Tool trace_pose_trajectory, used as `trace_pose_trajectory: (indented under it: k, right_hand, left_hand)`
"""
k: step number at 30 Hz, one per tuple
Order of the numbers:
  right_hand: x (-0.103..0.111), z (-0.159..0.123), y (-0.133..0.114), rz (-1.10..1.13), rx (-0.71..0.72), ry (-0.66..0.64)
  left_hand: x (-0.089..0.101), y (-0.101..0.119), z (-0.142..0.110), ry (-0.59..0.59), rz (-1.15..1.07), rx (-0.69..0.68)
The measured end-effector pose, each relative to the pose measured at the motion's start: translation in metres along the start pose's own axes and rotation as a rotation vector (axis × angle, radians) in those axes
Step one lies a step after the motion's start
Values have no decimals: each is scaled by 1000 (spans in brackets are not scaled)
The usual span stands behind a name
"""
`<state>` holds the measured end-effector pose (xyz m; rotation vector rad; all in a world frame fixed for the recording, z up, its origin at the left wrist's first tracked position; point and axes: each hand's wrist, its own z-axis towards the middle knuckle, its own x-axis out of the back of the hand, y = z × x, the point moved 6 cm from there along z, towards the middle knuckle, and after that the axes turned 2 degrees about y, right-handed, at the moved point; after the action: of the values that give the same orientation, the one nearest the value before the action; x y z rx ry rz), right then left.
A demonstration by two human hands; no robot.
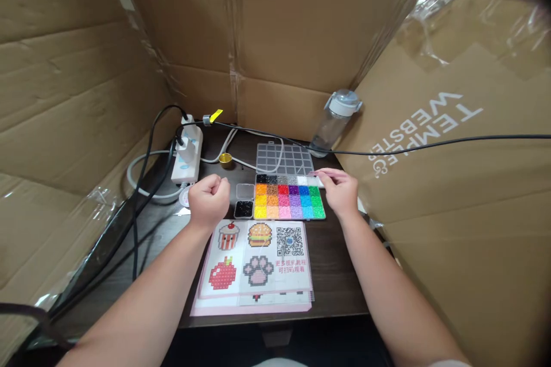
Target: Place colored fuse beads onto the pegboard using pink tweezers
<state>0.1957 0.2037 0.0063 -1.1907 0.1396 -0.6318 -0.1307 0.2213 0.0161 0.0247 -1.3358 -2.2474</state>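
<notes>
My left hand (209, 200) is closed in a fist above the table, just left of a small clear box of black beads (244, 209) whose lid is raised. Pink tweezers (330, 174) are pinched in my right hand (342, 192), their tip pointing left over the upper right corner of the bead case. That bead case (290, 198) lies open, with small beads sorted by colour in its compartments. Its clear lid (284, 159) is folded back. In front are pattern sheets (258, 258) in clear sleeves, showing a cupcake, a burger, a red fruit and a paw.
A white power strip (187, 152) with plugs and cables stands at the left. Behind the left hand is a small gold cup (225, 160). A water bottle (334, 123) stands at the back right, and a black cable (365, 153) crosses in front. Cardboard walls (293, 28) enclose the table.
</notes>
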Motion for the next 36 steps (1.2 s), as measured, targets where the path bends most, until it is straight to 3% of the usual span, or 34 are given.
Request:
trace_pose_trajectory:
  k: [9,28,36]
  right_hand:
    - [-23,-9,13,-100,26,-83]
    - [-28,-8,12,-141,46,-169]
    - [-25,-8,10,-123,53,-109]
  left_hand:
    - [-5,1,-1,-38,-21,-17]
    - [-5,0,-1,-46,-10,-1]
    - [-5,0,-1,-45,-8,-1]
